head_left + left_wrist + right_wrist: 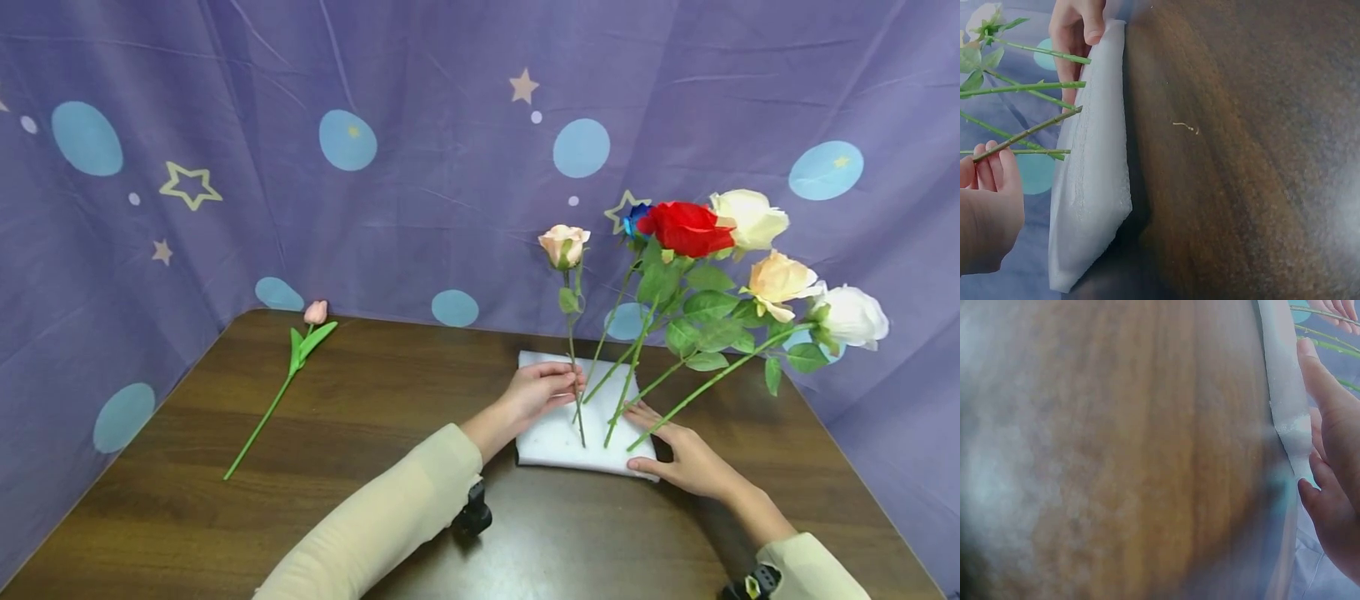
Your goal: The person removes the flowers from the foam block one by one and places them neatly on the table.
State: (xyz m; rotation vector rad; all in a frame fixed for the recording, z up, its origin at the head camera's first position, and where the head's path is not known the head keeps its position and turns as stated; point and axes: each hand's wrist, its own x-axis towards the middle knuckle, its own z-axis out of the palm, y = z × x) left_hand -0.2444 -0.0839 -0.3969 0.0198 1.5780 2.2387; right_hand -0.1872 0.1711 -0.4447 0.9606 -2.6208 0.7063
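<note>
My left hand (534, 392) pinches the stem of a pale pink rose (564, 246) between thumb and fingers, above a white foam block (551, 454). The stem's lower end (1075, 111) meets the foam's top face. Several other roses stand tilted in the block: a red rose (688, 229), a cream rose (750, 221), a peach rose (780, 283), a white rose (851, 317) and a partly hidden blue flower (636, 220). My right hand (682, 454) rests on the block's right side, thumb near its front corner, fingers fairly straight.
A pink tulip (316, 312) with green leaves lies on the left of the brown wooden table (405, 400). Behind the table hangs a purple curtain (450, 200) with stars and blue dots. A thin scrap (1186, 127) lies before the foam. Rose heads lean out rightward.
</note>
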